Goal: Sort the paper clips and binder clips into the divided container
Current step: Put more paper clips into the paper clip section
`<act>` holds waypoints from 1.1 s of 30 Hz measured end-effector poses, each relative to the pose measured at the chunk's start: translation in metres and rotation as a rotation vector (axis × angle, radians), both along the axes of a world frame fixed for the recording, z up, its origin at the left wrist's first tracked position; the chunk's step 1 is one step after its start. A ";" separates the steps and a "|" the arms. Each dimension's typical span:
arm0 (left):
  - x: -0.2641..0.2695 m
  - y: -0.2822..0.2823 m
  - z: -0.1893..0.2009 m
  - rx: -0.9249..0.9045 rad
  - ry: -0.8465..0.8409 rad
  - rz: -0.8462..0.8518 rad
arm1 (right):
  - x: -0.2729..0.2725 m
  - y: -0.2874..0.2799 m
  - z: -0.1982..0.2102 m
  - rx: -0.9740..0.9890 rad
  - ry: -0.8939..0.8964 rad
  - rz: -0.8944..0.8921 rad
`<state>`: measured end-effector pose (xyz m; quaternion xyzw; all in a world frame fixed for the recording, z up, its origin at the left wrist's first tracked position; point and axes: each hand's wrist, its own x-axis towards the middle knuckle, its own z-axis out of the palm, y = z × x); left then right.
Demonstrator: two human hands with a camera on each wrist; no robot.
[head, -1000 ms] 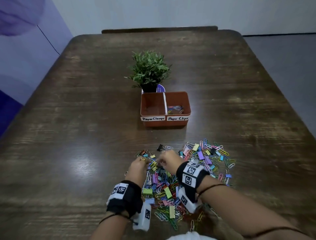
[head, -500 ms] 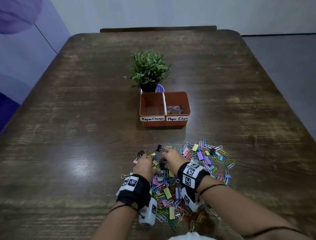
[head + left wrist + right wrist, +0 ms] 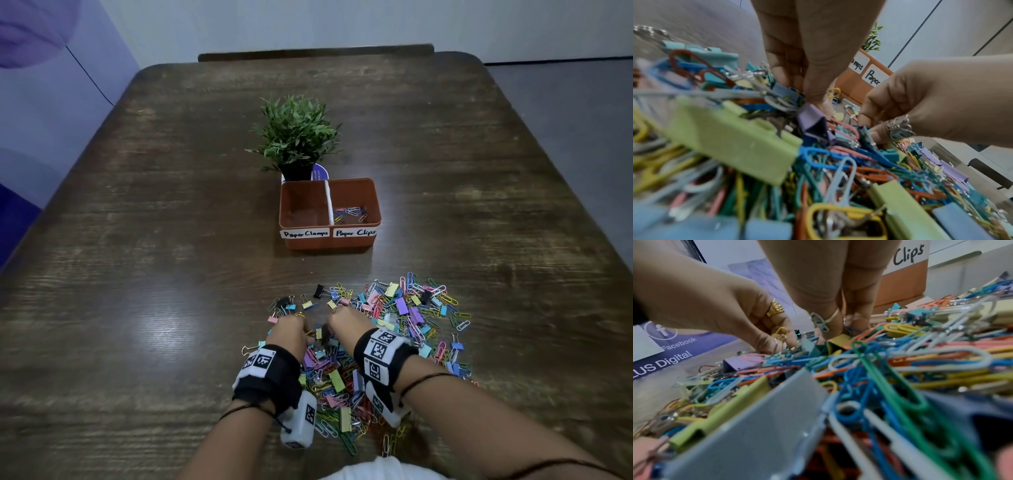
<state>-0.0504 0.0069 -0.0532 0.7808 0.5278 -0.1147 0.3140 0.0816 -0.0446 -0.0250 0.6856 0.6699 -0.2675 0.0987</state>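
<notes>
A heap of coloured paper clips and binder clips (image 3: pixel 394 329) lies on the table in front of me. Both hands dig into its far left part, fingers curled down. My left hand (image 3: pixel 291 327) pinches a yellow paper clip (image 3: pixel 781 332) at its fingertips. My right hand (image 3: pixel 346 318), close beside it, holds a grey-green paper clip (image 3: pixel 819 323) against a finger. The brown divided container (image 3: pixel 373 205) stands beyond the heap. Its left half, labelled Paper Clamps, looks empty. Its right half, labelled Paper Clips, holds several paper clips (image 3: pixel 351 211).
A small potted plant (image 3: pixel 296 137) stands right behind the container. The dark wooden table (image 3: pixel 154 274) stretches wide to the left and right. A purple banner (image 3: pixel 51 68) hangs at the left, and the table's near edge is at my body.
My left hand has moved forward and to the right, closer to my right hand. The right hand has edged slightly forward over the heap.
</notes>
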 end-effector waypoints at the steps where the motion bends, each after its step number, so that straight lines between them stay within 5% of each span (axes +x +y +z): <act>1: -0.002 0.000 -0.001 0.024 -0.007 -0.002 | 0.001 -0.001 -0.001 -0.007 0.006 -0.004; 6: -0.007 0.001 0.005 0.160 -0.084 0.023 | 0.009 -0.005 -0.004 -0.007 0.001 -0.020; 11: 0.011 0.003 0.013 0.109 0.024 -0.108 | 0.008 -0.004 0.001 -0.052 -0.006 -0.047; 16: 0.024 0.000 0.009 0.049 0.046 -0.122 | 0.018 -0.002 -0.008 -0.088 0.170 -0.287; 27: 0.044 0.011 0.012 0.209 -0.104 -0.224 | 0.053 -0.013 -0.007 0.210 0.417 -0.627; 33: 0.063 0.017 0.013 0.156 0.015 -0.402 | 0.063 -0.014 -0.005 0.283 0.503 -0.755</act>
